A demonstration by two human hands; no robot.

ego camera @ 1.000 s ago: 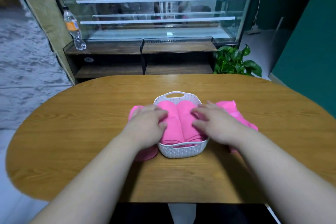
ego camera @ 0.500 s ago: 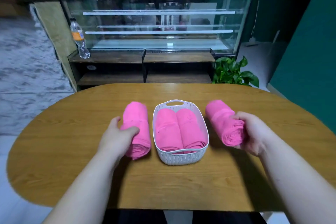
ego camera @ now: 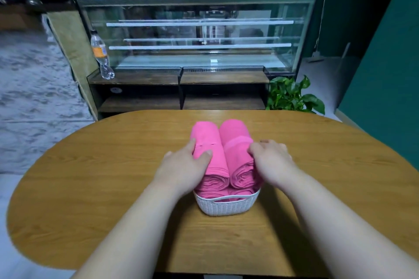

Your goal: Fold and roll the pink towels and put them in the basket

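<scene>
The left hand (ego camera: pixel 183 165) holds the left towel (ego camera: pixel 208 138), thumb and fingers curled round it. The right hand (ego camera: pixel 271 161) grips the right towel (ego camera: pixel 234 133). Both pink rolls lie side by side, touching, on top of the lower towels (ego camera: pixel 217 195) in the white basket (ego camera: pixel 226 207) on the table (ego camera: pixel 90 176)

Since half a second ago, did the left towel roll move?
Yes. The left towel roll moved right, from the table beside the basket onto the rolls inside it.

Towels (ego camera: pixel 209 149): matt pink cloth. Basket (ego camera: pixel 226 207): white woven-look plastic. Table (ego camera: pixel 90 188): smooth wood-grain. Case (ego camera: pixel 197 34): glass.
</scene>
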